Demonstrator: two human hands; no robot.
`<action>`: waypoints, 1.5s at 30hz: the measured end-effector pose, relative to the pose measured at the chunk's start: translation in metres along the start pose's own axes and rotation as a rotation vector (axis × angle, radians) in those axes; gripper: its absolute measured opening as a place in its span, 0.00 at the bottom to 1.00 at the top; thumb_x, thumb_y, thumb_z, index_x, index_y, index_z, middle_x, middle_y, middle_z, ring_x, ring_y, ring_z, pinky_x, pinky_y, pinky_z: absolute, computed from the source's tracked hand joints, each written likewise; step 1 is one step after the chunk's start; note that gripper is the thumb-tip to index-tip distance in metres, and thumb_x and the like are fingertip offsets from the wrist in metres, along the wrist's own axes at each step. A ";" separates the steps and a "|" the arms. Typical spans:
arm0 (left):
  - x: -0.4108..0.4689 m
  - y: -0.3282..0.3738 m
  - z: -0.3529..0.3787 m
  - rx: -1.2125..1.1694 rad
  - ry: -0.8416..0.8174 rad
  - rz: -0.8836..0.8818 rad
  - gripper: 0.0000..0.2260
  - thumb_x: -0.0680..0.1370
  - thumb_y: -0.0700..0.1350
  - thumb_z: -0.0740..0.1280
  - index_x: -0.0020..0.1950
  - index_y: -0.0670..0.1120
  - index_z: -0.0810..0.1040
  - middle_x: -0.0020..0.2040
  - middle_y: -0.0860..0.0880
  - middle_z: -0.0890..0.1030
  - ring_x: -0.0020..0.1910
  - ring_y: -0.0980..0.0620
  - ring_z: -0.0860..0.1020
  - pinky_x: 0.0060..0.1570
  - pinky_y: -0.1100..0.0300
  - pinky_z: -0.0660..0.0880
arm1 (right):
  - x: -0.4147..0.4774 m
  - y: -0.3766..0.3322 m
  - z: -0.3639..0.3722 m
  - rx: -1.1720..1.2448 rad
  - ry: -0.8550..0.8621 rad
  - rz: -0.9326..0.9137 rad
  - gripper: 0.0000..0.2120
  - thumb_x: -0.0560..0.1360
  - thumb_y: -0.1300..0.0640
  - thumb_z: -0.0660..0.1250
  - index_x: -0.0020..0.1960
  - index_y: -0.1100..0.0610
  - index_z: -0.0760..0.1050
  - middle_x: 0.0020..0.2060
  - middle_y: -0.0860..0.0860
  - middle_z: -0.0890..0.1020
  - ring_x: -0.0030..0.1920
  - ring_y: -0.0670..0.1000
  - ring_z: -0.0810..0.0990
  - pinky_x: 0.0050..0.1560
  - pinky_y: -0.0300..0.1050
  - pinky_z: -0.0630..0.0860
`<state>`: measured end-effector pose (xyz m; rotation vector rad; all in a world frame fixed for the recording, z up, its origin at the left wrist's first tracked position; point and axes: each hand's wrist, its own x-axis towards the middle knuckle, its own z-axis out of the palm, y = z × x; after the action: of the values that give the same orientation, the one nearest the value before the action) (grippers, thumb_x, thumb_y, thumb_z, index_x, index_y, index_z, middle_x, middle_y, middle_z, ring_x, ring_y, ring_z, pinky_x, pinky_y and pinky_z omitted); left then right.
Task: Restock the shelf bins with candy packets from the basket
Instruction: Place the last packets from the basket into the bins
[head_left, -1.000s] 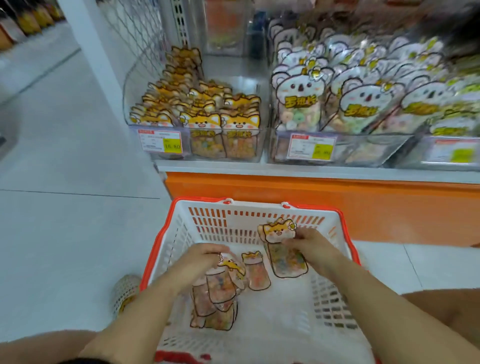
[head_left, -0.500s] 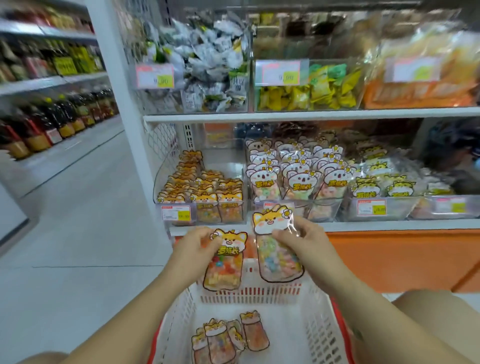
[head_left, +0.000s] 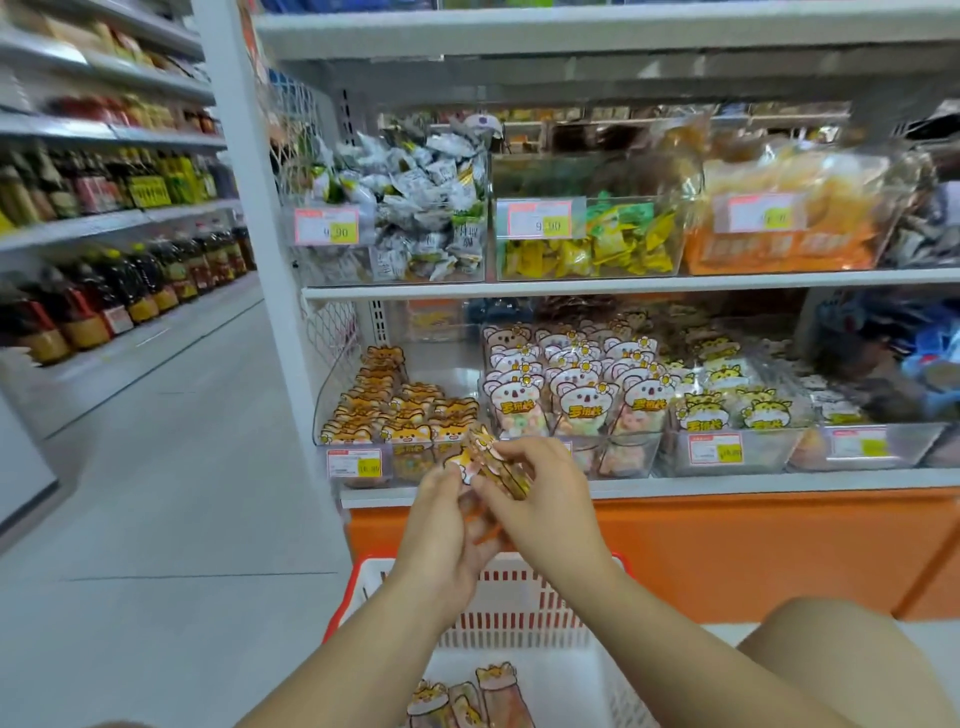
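Both hands meet in front of the lowest shelf, above the basket. My left hand (head_left: 439, 525) and my right hand (head_left: 540, 499) together hold fox-shaped candy packets (head_left: 480, 460) pressed into one small stack, fingers curled round them. Just behind the stack stands the clear bin of matching fox packets (head_left: 395, 415). The white basket with a red rim (head_left: 514, 597) sits below my arms, and a few more fox packets (head_left: 467, 699) lie on its floor.
Beside the fox bin are a bin of koala packets (head_left: 571, 400) and a bin of tiger packets (head_left: 727, 410). The shelf above holds bins of wrapped sweets (head_left: 405, 208). An orange base (head_left: 727, 551) runs under the shelf. An aisle with bottle shelves (head_left: 104, 291) opens left.
My hands lifted one packet each out of the basket, raised them toward the fox bin, and have now brought the two packets together into one stack.
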<state>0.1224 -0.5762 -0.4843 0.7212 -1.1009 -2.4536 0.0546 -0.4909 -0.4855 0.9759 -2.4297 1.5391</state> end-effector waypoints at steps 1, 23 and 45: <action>0.000 0.000 0.003 -0.019 -0.006 -0.011 0.16 0.85 0.52 0.57 0.68 0.45 0.73 0.55 0.40 0.85 0.53 0.43 0.85 0.45 0.48 0.82 | 0.001 -0.001 -0.002 -0.014 -0.014 0.003 0.17 0.72 0.49 0.75 0.59 0.50 0.78 0.53 0.46 0.76 0.54 0.43 0.73 0.52 0.24 0.65; 0.012 0.038 0.013 0.612 -0.110 0.253 0.50 0.64 0.79 0.63 0.79 0.55 0.59 0.76 0.50 0.70 0.73 0.47 0.71 0.71 0.41 0.69 | 0.022 -0.005 -0.042 0.851 -0.517 0.511 0.21 0.77 0.59 0.71 0.68 0.54 0.72 0.56 0.56 0.85 0.56 0.57 0.84 0.56 0.57 0.81; 0.048 0.091 -0.064 1.306 -0.496 0.259 0.36 0.80 0.50 0.69 0.71 0.79 0.48 0.65 0.76 0.68 0.63 0.75 0.71 0.61 0.70 0.72 | 0.096 0.000 -0.018 0.184 -0.782 0.362 0.44 0.57 0.45 0.85 0.68 0.51 0.71 0.65 0.51 0.78 0.62 0.52 0.80 0.59 0.51 0.80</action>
<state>0.1306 -0.6960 -0.4657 0.1770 -2.7884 -1.4524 -0.0254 -0.5193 -0.4376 1.4574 -3.1706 1.7521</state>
